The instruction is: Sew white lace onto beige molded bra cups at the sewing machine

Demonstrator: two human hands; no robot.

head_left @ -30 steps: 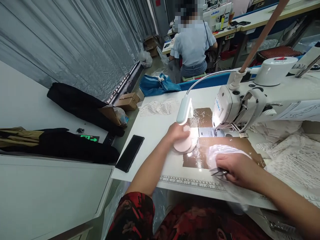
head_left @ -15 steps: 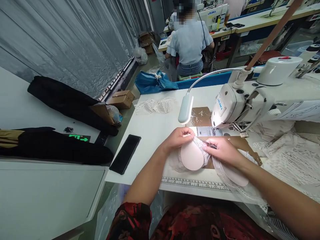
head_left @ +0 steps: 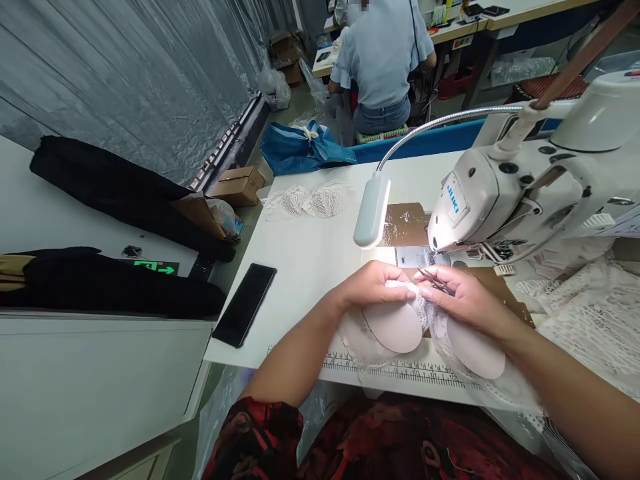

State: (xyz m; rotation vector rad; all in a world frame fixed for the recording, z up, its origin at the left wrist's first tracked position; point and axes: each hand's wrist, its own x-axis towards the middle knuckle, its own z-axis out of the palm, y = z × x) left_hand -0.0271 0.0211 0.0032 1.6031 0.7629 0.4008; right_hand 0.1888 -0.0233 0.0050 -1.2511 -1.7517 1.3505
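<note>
A white lace bra with pale pink cups lies across the table's front edge, its left cup [head_left: 397,328] and right cup [head_left: 475,348] facing up. My left hand [head_left: 375,285] is closed, pinching the lace above the left cup between thumb and fingers. Metal thread snips [head_left: 436,283] rest in my closed right hand [head_left: 463,297], blades pointing to the left. The fingertips of that hand touch the lace between the cups, close to my left fingertips. Exactly what lies between the fingertips is hidden.
A sewing machine [head_left: 470,200] stands just behind my hands, with a lamp [head_left: 373,210] on a bent neck. A phone [head_left: 245,305] lies at the left, a lace piece [head_left: 307,201] at the back. White lace [head_left: 595,320] is heaped right. A co-worker [head_left: 383,60] sits ahead.
My left hand has moved right with the lace, and the hands are now close together. The snips' blades have drawn back from the left hand's lace. The view has tilted down slightly.
</note>
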